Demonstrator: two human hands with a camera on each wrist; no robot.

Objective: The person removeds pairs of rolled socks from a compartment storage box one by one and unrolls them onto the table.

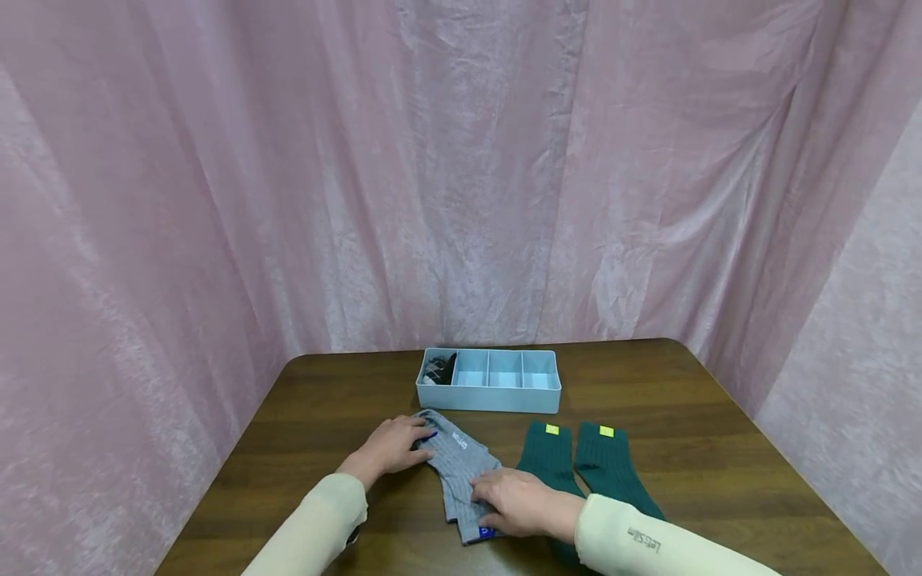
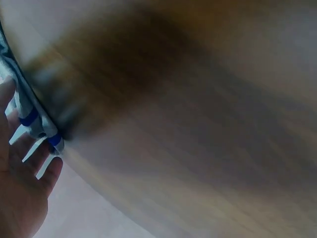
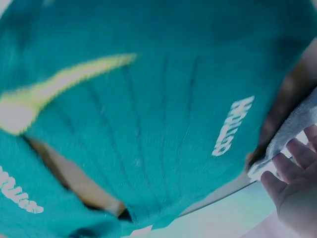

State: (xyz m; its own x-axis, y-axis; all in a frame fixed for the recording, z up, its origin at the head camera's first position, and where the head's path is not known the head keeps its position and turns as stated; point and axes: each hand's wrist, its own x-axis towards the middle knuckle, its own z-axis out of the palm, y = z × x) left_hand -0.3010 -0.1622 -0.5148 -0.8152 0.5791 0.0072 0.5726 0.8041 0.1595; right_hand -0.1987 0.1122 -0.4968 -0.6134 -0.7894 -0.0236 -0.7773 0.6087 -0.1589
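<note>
Grey socks [image 1: 454,460], centre stage, lay slantwise across the near middle of the desk [image 1: 720,448], one mostly over the other with the edges slightly out of line! Ribbed and pale they were, with white lettering [image 1: 459,440] towards the far end and a blue label [image 1: 487,532] at the near one. Up at the far end, the left hand [image 1: 392,448] had its fingers loose and spread, touching the cloth. Down at the near end, the right hand [image 1: 515,500] lay relaxed on the fabric, fingers uncurled, thumb by the blue label.

Just to the right, green socks [image 1: 551,456] made a neat pair, side by side, each topped with a yellow tag [image 1: 551,430]; close up, they showed white lettering too. But look what blocked the view: the pale right sleeve [image 1: 634,536] cut straight across their near parts! Beyond the grey pair sat a light-blue box [image 1: 490,400], four compartments in a row, a dark patterned bundle [image 1: 437,370] tucked into the leftmost.

Brown wood grain ran across the desk, its far corners rounded, and behind it all hung a pink curtain [image 1: 475,200], softly shiny and deeply folded.
</note>
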